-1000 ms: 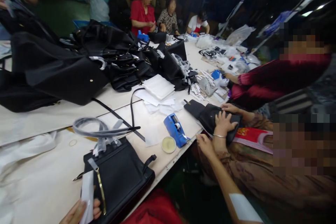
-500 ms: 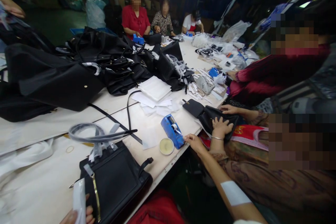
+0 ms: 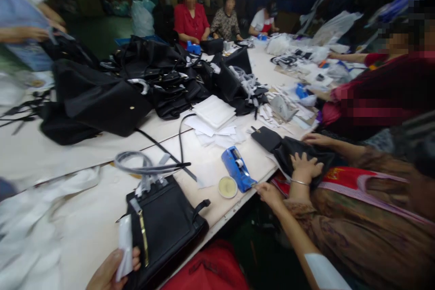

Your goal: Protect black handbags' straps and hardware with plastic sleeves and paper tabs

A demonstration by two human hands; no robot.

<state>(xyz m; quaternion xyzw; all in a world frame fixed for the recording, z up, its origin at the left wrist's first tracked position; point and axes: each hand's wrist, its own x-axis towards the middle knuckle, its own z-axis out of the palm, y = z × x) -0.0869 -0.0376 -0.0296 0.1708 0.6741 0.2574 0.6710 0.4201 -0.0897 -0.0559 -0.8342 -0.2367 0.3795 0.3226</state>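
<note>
My left hand (image 3: 113,266) is closed on a folded white strip (image 3: 124,247) at the left side of a black bag (image 3: 166,222) with a gold zipper (image 3: 144,240). Clear-wrapped grey handles (image 3: 142,170) lie at the bag's top. At the table edge, my right hand (image 3: 270,194) has its fingers pinched at the front end of a blue tape dispenser (image 3: 234,167); what they hold is too small to make out. A round yellowish disc (image 3: 227,187) lies beside the dispenser.
Black bags (image 3: 102,93) are piled at the back left, near stacked white sheets (image 3: 215,112). A co-worker's hands press a black bag (image 3: 306,156) close on my right. Other people sit or stand around the table (image 3: 84,217).
The view has shifted, so the scene appears further right. My right hand stays at the dispenser's front; the white tape seen stretching to its fingers earlier no longer shows. My left hand still holds the strip.
</note>
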